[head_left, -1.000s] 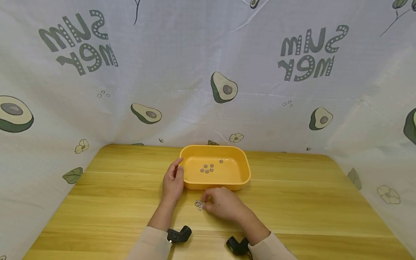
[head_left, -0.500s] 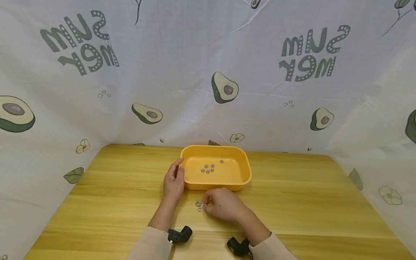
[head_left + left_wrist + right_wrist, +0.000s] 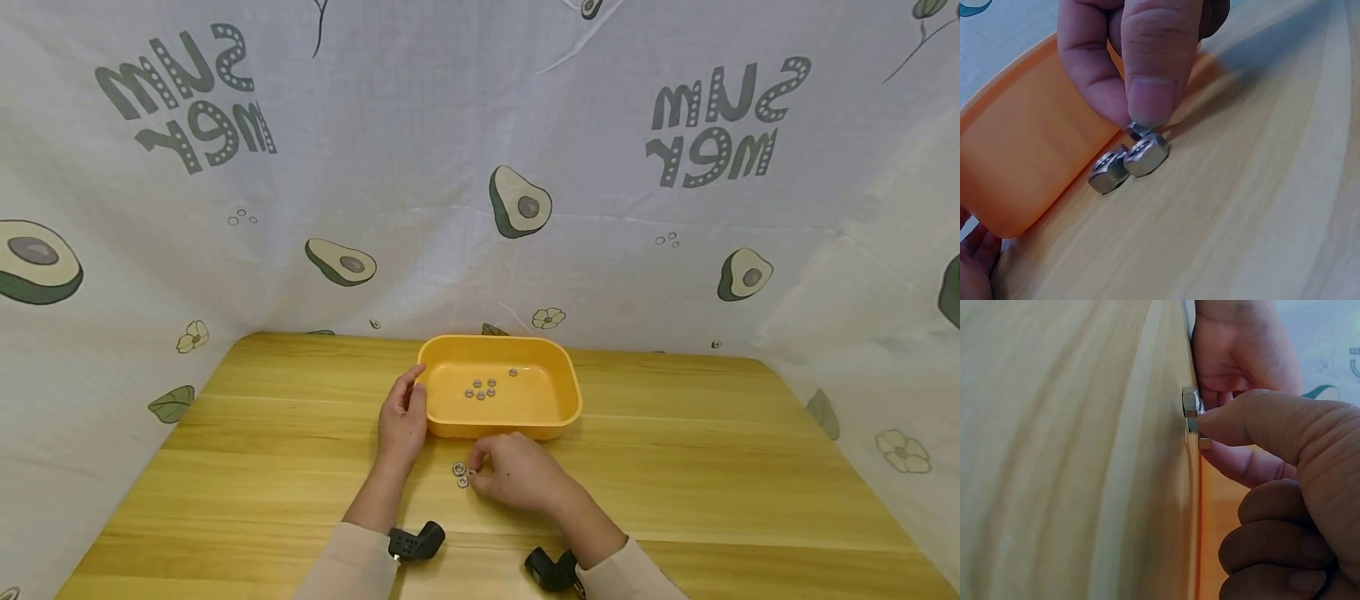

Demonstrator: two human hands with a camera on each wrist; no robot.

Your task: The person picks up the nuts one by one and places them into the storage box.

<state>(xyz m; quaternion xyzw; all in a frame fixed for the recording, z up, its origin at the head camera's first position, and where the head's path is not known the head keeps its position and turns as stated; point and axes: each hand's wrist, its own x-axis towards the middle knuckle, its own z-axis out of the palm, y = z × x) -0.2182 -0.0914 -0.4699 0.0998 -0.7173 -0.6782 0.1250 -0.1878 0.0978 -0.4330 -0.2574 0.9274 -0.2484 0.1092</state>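
Note:
My left hand rests against the left side of a yellow plastic bin, fingers fairly straight along its outer wall and rim. In front of the bin, my right hand pinches a small metal hex nut between thumb and index finger, right at the tabletop. Beside those fingertips lie a larger hex nut and a smaller hex nut, both flat on the wood. Several more nuts sit spread on the bin's floor. The right fingertips partly cover the pinched nut.
The wooden table extends to both sides of the bin. A white cloth printed with avocados hangs behind and beside it. Black wrist cameras are strapped to both forearms.
The right fingertips have drawn slightly right with the small nut, apart from the two others. The left hand and the bin stay in place.

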